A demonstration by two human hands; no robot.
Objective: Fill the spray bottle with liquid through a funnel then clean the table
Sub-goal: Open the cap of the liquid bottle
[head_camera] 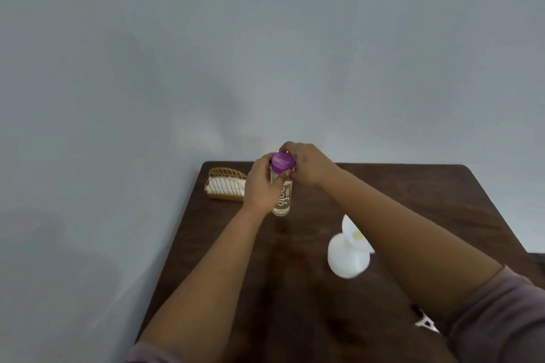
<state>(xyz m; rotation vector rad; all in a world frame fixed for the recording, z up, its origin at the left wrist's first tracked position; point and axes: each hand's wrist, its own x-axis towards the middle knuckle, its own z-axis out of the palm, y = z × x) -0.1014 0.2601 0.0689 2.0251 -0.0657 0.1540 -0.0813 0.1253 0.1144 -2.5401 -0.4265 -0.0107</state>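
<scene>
**Early stage: dealing with the cap, nothing poured yet**

Holding the clear bottle [282, 199] upright at the far side of the table [295, 289], left hand [259, 185] wrapping its body. Gripping the purple cap [283, 162] with right hand [306, 166], fingers curling round it; probably unscrewing, direction impossible to tell. Pale yellowish liquid showing inside. Waiting nearer, well apart: white spray bottle [345, 259] with funnel [355, 234] already seated in its neck. Sitting beside left hand: basket [227, 174] of folded cloths [225, 185]. Remaining, by judgement: pouring, removing funnel, fitting sprayer, wiping.

Bare forearms; dusty mauve sleeves [501, 312] pushed above elbows.
</scene>
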